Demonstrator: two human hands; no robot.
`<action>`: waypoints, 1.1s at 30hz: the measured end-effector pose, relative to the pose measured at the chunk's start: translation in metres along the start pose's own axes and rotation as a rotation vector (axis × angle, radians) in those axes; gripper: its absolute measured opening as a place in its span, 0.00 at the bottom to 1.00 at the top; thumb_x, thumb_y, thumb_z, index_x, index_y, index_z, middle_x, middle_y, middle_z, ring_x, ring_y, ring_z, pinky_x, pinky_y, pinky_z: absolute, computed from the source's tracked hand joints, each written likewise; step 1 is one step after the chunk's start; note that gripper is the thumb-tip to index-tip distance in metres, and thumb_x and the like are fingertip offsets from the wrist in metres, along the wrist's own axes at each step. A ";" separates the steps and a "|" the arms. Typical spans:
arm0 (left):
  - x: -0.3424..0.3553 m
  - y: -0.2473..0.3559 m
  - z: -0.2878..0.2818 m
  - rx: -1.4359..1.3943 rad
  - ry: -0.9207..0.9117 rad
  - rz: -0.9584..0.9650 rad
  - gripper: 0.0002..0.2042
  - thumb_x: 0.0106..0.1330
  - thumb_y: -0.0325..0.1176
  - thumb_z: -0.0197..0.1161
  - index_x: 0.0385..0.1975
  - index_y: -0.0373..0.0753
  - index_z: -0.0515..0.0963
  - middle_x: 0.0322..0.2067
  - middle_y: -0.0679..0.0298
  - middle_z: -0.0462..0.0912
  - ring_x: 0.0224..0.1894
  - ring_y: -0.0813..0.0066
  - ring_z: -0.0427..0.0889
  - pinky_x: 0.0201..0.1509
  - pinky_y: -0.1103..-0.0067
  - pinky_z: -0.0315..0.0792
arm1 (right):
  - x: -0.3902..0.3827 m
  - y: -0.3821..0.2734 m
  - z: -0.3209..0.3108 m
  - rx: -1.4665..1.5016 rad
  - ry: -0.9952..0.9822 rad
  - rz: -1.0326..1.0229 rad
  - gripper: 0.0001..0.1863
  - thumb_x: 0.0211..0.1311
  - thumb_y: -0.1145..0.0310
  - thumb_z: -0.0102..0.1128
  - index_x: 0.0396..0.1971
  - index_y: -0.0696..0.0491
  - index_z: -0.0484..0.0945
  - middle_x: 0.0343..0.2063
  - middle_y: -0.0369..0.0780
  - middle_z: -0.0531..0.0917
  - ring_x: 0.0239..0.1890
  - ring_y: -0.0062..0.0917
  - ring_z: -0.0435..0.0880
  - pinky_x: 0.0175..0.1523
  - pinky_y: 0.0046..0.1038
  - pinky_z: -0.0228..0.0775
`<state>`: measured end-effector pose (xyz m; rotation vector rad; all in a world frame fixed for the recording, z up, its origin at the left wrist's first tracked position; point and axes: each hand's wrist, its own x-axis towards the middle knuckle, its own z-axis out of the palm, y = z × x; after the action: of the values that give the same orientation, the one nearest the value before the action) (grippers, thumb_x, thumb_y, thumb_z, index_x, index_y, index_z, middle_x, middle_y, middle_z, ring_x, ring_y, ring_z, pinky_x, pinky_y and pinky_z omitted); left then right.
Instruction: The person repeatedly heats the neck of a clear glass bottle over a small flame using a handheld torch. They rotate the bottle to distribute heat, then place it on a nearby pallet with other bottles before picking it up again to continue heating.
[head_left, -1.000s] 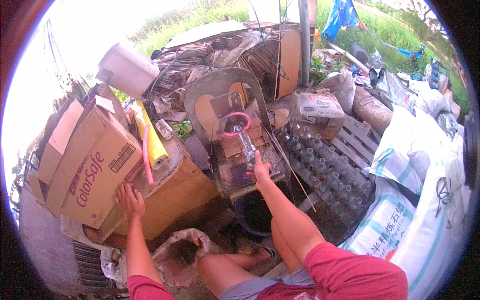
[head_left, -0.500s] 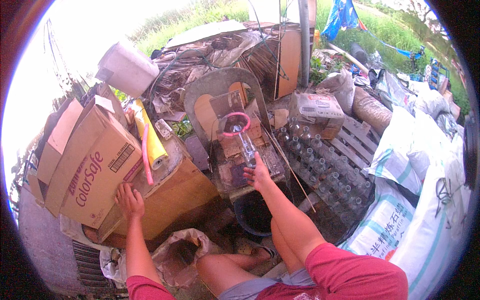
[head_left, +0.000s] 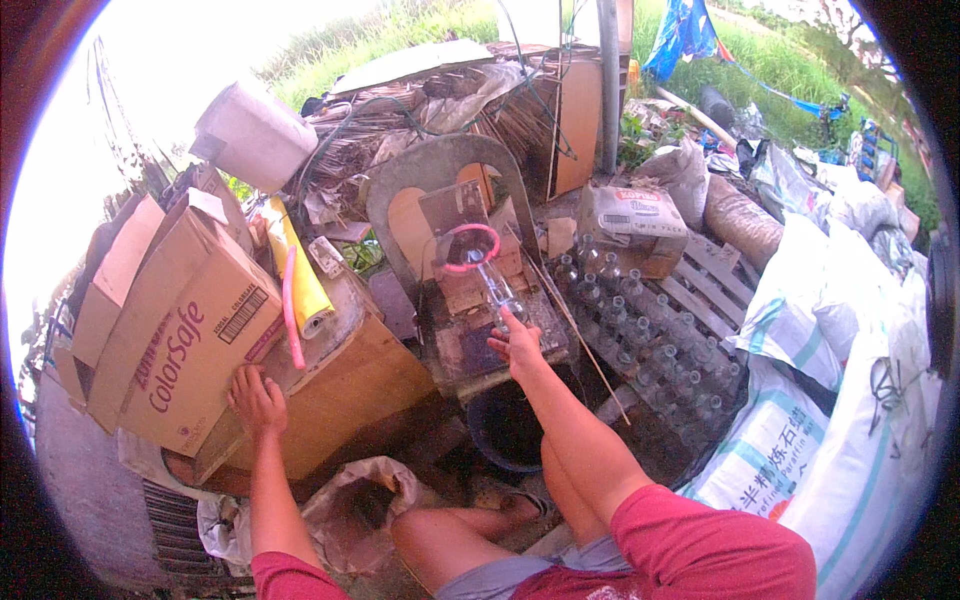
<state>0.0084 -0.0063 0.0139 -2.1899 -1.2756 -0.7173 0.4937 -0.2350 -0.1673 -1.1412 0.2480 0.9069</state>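
My right hand (head_left: 518, 345) is at the base of a clear glass bottle (head_left: 500, 288), in front of a worn plastic chair. A fingertip rests against the bottle's lower end, the other fingers spread below it; the far side of the grip is hidden. The bottle slants up and away toward a pink ring (head_left: 470, 268), and its far end overlaps the ring. My left hand (head_left: 258, 402) lies on the lower edge of a cardboard box (head_left: 190, 350), fingers loosely bent and apart, holding nothing.
A yellow roll (head_left: 298, 285) and a pink tube (head_left: 292, 320) lie by the box on a wooden cabinet (head_left: 330, 390). Several glass bottles (head_left: 650, 340) stand to the right, before white sacks (head_left: 780, 430). A dark bucket (head_left: 505, 435) sits under the chair (head_left: 400, 165). A thin stick (head_left: 585, 345) leans beside it.
My right hand and the bottle have shifted slightly to the right. My left hand stays at the box.
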 end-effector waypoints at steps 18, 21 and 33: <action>0.001 0.003 -0.005 0.033 0.023 0.021 0.15 0.76 0.39 0.63 0.57 0.40 0.80 0.59 0.52 0.83 0.69 0.45 0.81 0.72 0.47 0.70 | 0.007 0.007 0.005 -0.276 0.085 -0.129 0.50 0.74 0.27 0.76 0.78 0.51 0.71 0.53 0.44 0.92 0.44 0.29 0.91 0.44 0.37 0.75; 0.001 0.001 -0.001 0.083 0.033 0.029 0.16 0.76 0.39 0.63 0.58 0.41 0.80 0.60 0.52 0.83 0.69 0.46 0.81 0.72 0.47 0.70 | 0.010 0.019 0.011 -0.255 0.165 -0.307 0.54 0.74 0.27 0.76 0.80 0.54 0.67 0.51 0.46 0.92 0.45 0.30 0.91 0.38 0.28 0.74; 0.001 0.002 -0.004 0.042 -0.009 0.015 0.16 0.76 0.39 0.62 0.58 0.40 0.81 0.60 0.52 0.84 0.69 0.46 0.82 0.71 0.49 0.70 | -0.009 -0.019 -0.009 -0.125 -0.120 0.089 0.60 0.78 0.23 0.69 0.90 0.50 0.55 0.55 0.50 0.91 0.48 0.34 0.95 0.40 0.31 0.85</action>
<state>0.0093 -0.0094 0.0174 -2.1694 -1.2669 -0.6695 0.5047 -0.2495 -0.1533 -1.1938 0.1468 1.0780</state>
